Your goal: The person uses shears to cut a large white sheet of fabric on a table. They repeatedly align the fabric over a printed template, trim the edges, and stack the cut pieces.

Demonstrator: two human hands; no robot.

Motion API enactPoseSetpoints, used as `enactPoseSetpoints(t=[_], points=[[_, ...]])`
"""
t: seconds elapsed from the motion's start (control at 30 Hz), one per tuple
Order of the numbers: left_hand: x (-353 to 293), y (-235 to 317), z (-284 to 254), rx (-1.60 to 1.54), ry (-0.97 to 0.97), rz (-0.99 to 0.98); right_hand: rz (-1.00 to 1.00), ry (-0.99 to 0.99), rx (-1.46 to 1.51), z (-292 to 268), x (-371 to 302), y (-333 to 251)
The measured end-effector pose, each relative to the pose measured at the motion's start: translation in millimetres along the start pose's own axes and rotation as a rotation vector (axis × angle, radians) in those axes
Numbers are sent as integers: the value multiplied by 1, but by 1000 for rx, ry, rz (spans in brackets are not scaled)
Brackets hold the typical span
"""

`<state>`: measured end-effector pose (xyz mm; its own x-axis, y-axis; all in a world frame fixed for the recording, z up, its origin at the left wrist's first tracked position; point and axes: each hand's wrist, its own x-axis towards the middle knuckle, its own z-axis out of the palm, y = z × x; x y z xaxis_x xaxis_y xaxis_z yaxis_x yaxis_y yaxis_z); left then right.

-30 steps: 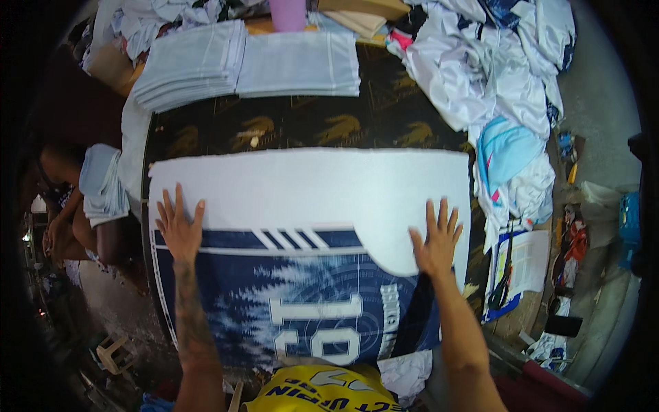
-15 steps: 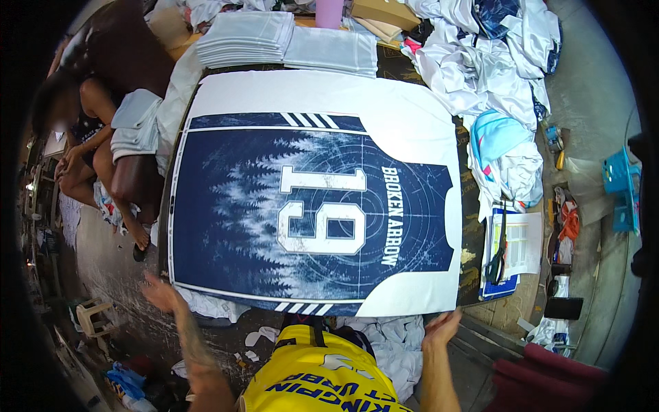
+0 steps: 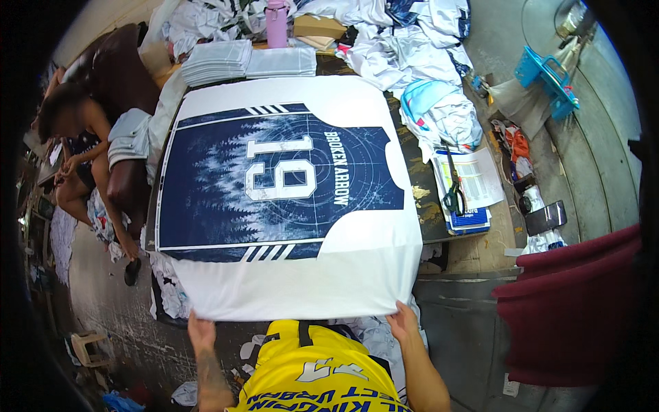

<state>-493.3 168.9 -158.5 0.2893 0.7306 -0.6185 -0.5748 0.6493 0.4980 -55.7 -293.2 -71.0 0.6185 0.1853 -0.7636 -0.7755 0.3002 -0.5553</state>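
Observation:
A white fabric panel printed with a navy jersey design of pale trees, rings and stripes lies across the table. Its near edge hangs toward me past the printed side. At the near left corner, my left hand is closed on that edge. My right hand pinches the near right corner. Between the two hands the white edge is stretched nearly straight. The fingertips are partly hidden by the cloth.
Folded white cloth stacks and a pink bottle stand at the far side. Black-handled scissors lie on papers at right. A person sits at left. A maroon cloth hangs at lower right.
My left hand has come in to the panel's near left corner and gripped it. The near white edge is now drawn toward me, showing a wide unprinted strip. The view has shifted right.

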Motion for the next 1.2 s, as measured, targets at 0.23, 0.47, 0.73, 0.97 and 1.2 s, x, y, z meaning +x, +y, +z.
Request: enactPoseSetpoints(t=[0.23,0.47,0.73,0.97,1.2], points=[[-87,137,152,704,183,938,-950,3,-399,90,-106,-142],[129,239,370,1164,-346,287,-776,-395,-1114,291,-61,-333],[380,172,487,1650,-7,759,-922,-253,-1087,419,117,-360],[480,128,519,1983,53,1011,-795,-12,-1068,438,252,-327],[514,122,564,1828,18,877,-762,190,-1087,485,334,-328]])
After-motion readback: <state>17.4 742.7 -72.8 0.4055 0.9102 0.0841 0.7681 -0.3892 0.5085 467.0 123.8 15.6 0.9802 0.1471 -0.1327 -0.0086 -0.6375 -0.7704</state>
